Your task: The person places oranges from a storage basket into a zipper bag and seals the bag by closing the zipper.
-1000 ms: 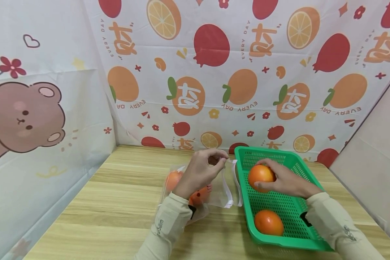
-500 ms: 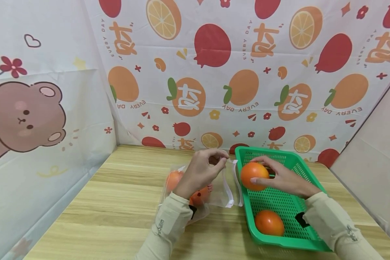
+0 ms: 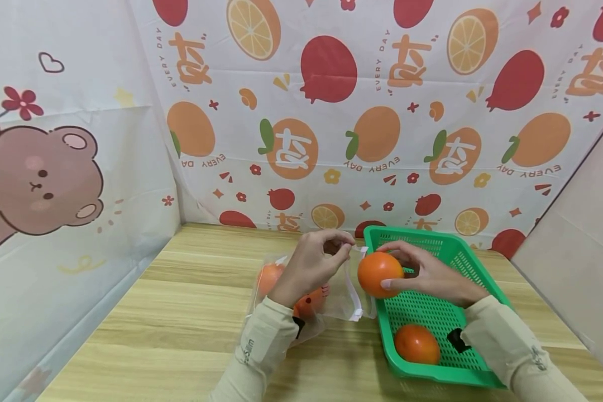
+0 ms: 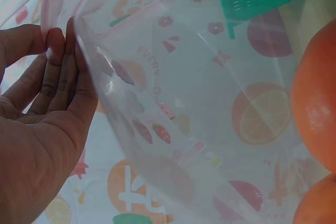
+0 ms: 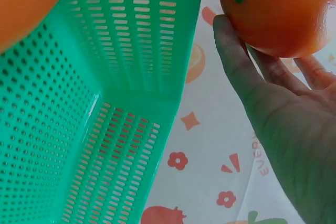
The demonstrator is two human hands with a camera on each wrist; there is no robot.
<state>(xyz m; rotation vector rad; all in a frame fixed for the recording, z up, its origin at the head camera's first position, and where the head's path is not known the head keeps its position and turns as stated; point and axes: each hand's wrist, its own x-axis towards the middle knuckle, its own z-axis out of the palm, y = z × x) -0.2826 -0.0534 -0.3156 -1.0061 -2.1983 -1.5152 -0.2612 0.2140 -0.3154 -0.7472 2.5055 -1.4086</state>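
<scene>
My left hand [image 3: 309,268] pinches the top edge of a clear zip bag [image 3: 335,306], which lies on the table with its mouth facing right. Oranges [image 3: 309,303] show through the bag's film, partly behind the left wrist; the left wrist view has two of them [image 4: 321,98] at its right edge. An orange [image 3: 374,274] is gripped in my right hand [image 3: 429,273], fingers over the top and thumb in front. It stands at the bag's mouth, above the left rim of the green basket [image 3: 424,312]. Another orange [image 3: 417,344] lies in the basket's near left corner.
The perforated basket takes up the right side of the wooden table [image 3: 166,312]. Behind the table hangs a fruit-print cloth [image 3: 326,134]; a bear-print cloth [image 3: 130,234] covers the left side.
My right hand has carried the orange left, from over the basket to the bag's mouth. My left hand has stayed in place on the bag's edge.
</scene>
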